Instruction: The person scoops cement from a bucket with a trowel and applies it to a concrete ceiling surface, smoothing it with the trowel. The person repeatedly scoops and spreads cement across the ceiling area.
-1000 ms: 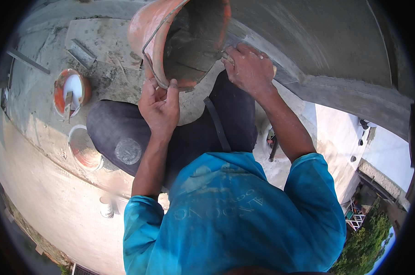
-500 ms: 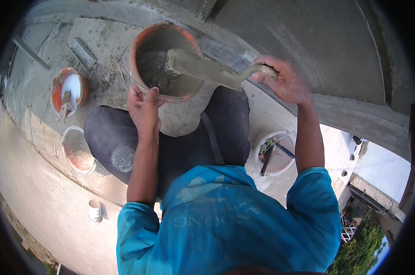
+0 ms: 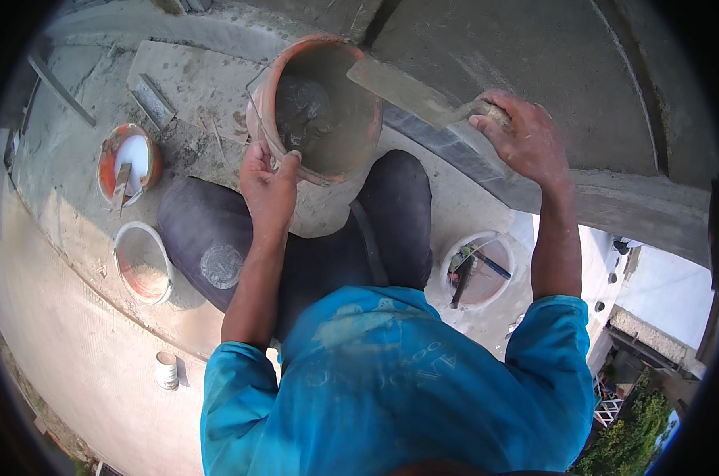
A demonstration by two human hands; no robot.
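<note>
At far left, a smaller bucket (image 3: 155, 163) is standing with something white (image 3: 136, 151) inside. Your left hand (image 3: 270, 178) is pinching the edge of the orange bucket (image 3: 272, 95) in front of you, and plenty of wet mortar (image 3: 304, 111) is remaining there. Rightward, the trowel (image 3: 399, 89) is overlapping that bucket's far edge, your right hand (image 3: 526, 139) wrapping its handle. Beyond, the wall (image 3: 550, 71) is showing grey, seemingly largely coated already. Compared with half a second ago, the blade is lying farther right, off the mortar.
</note>
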